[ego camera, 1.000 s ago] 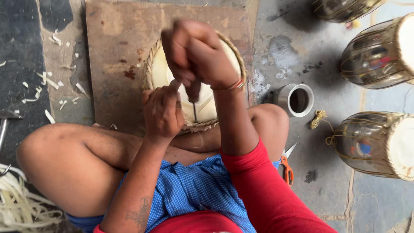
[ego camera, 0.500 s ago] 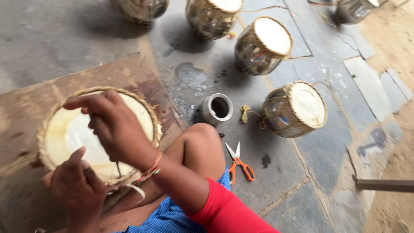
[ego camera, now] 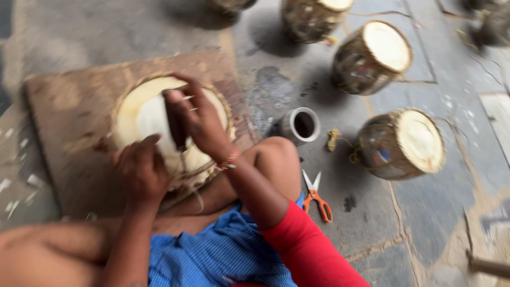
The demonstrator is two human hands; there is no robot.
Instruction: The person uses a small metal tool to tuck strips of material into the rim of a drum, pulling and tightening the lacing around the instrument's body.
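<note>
Left-centre of frame: right hand (ego camera: pixel 199 125) fingers curled around a dark tool (ego camera: pixel 174 125) over the pale drum head (ego camera: pixel 141 114) on the wooden board (ego camera: pixel 64 122), left hand (ego camera: pixel 141 170) fingers pressed together on the drum's near rim, orange scissors (ego camera: pixel 316 196) lower right.

Drum head (ego camera: pixel 143 114) lying on board (ego camera: pixel 69 133); cup (ego camera: pixel 300 125) sitting right of board; scissors (ego camera: pixel 316 195) lying below cup; drums (ego camera: pixel 401 143) standing further right.
</note>
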